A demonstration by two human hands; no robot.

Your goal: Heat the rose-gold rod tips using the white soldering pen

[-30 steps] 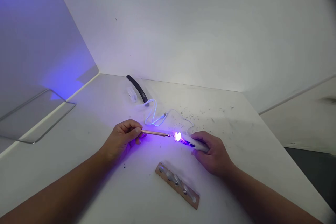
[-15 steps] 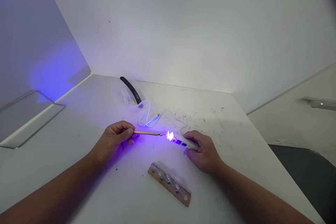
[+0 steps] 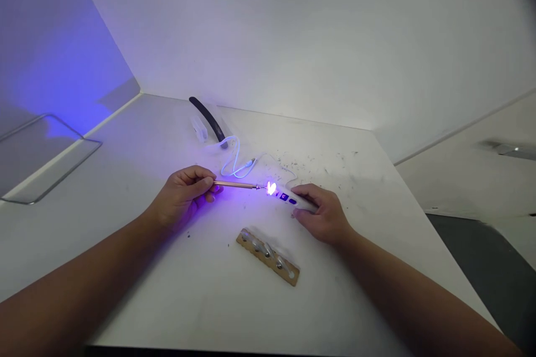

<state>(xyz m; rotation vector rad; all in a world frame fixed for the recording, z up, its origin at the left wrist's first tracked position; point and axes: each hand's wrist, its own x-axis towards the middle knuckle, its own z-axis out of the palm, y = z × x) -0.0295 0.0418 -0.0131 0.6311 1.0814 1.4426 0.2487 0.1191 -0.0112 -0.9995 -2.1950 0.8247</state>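
Riskily, the left hand (image 3: 183, 195) pinched a brass rod (image 3: 234, 184) to the glowing tip (image 3: 272, 188) of a white pen-shaped tool (image 3: 288, 198) clasped in the right hand (image 3: 324, 215), where a slip could have burned skin

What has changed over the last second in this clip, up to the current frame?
The head camera has tipped, so everything sits higher and further left in view. Nothing was taken up or let go: the left hand still holds the gold-coloured rod at the glowing tip of the white pen device in the right hand. The wooden strip, white cable and black tube stayed where they lay.
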